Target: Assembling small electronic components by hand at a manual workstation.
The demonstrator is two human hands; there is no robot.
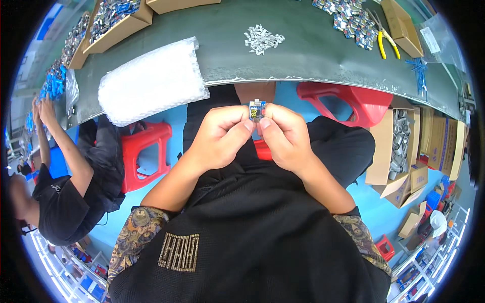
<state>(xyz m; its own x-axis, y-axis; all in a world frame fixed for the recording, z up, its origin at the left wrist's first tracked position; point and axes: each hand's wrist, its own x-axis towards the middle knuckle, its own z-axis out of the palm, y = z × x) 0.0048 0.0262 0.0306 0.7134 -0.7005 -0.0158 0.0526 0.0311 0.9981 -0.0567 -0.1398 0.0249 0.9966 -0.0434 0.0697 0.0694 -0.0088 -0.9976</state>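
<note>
Between my two hands, just off the table's near edge, is a small blue circuit board (pixel 256 109) with a display of digit segments and a metal connector at its top. My left hand (pixel 222 134) pinches its left side between thumb and forefinger. On the other side my right hand (pixel 285 134) grips it the same way, the thumb near the lower corner. The fingertips cover the board's side edges. Beyond, on the dark green table (pixel 222 63), lies a pile of small grey-white pieces (pixel 262 39).
Bubble wrap (pixel 154 81) overhangs the table edge at left. Far right hold many small boards (pixel 356 25), yellow-handled pliers (pixel 386 40) and blue ties (pixel 419 73). Cardboard boxes (pixel 118 30) stand far left. Red stools (pixel 348 103) are under the table. A co-worker (pixel 65 197) handles blue parts at left.
</note>
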